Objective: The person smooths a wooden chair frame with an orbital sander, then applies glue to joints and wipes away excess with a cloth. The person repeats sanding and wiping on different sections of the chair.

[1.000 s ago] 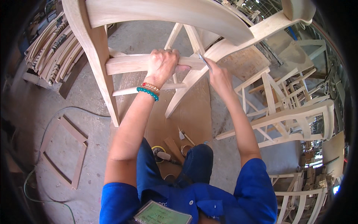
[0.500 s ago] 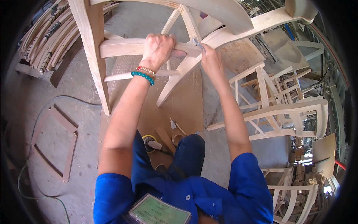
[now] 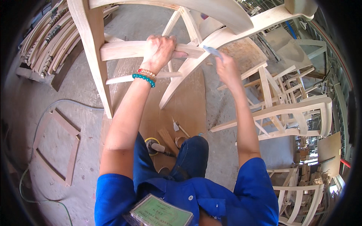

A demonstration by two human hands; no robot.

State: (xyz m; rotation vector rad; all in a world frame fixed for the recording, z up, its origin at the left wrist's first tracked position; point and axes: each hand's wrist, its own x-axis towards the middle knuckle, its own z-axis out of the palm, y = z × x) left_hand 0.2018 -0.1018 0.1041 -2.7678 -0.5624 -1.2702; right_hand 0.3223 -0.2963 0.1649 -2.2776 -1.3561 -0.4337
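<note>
The right hand [image 3: 225,67] has lifted off the joint, pinching a small blue-grey scrap [image 3: 212,51]; the left hand [image 3: 160,51] stays clamped around the chair rail [image 3: 120,50], steadying it.

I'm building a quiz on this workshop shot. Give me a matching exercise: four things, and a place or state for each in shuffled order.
Things:
1. left hand
2. right hand
3. bead bracelets
4. wooden frame

Places or states:
A. lying flat on the floor
B. around the left wrist
C. gripping a chair rail
D. holding a small bluish piece at a chair joint

Pairs: 1-C, 2-D, 3-B, 4-A
</note>
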